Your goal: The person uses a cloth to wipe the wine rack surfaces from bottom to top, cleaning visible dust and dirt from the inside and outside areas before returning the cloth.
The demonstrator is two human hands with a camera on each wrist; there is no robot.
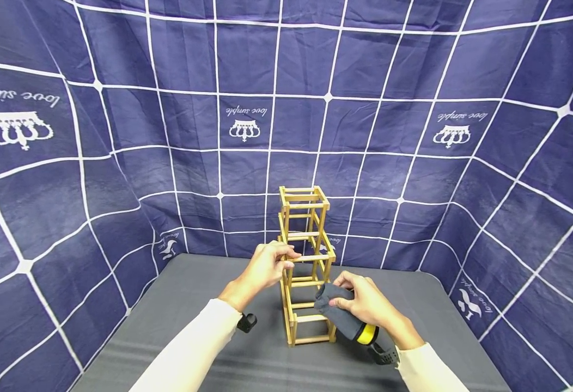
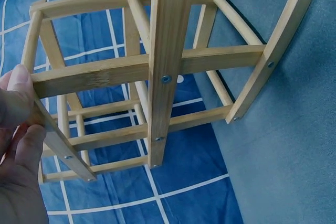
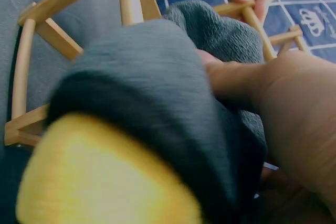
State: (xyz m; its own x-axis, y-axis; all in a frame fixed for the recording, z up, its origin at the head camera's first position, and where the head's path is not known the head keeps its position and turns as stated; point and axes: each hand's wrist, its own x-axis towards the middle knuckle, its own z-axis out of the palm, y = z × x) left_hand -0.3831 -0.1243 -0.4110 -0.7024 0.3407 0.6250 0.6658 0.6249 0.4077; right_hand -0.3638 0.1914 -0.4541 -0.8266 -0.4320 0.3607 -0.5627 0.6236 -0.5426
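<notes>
A stepped wooden rack (image 1: pixel 310 286) of light slats and dowels stands upright on the grey surface. My left hand (image 1: pixel 268 265) pinches the left front corner of its middle tier between thumb and fingers; in the left wrist view the fingertips (image 2: pixel 22 80) grip the end of a slat. In my right hand (image 1: pixel 366 298) is a soft dark grey cloth item (image 1: pixel 342 320) with a yellow band (image 1: pixel 367 334) at its lower end. My thumb presses on the fabric, which overlaps the rack's lower right front. Close up in the right wrist view, the yellow part (image 3: pixel 100 177) looks rounded and blurred.
Dark blue cloth (image 1: pixel 301 60) with white grid lines hangs behind and on both sides. The grey tabletop (image 1: pixel 183 321) spreads around the rack. Black wrist straps show below both hands, the left one (image 1: pixel 247 323) near the rack.
</notes>
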